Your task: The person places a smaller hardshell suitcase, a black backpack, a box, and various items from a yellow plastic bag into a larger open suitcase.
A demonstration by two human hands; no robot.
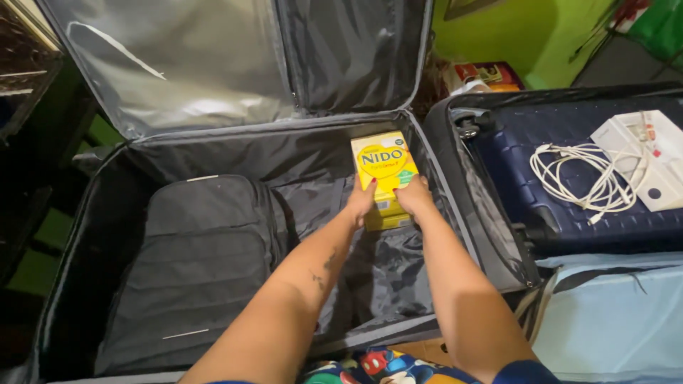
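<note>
hands [388, 199] gripping yellow box [384, 171], inside suitcase [107, 213]

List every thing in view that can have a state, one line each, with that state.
Large grey soft-sided suitcase: open, lid propped up.
Yellow cardboard box: closed, lying flat in the suitcase, gripped by both hands.
Left hand: closed on the box's left side.
Right hand: closed on the box's right side.
Dark grey backpack: lying flat in the suitcase.
Navy hard-shell suitcase: shut.
White cable: loosely coiled on the navy suitcase.
</note>
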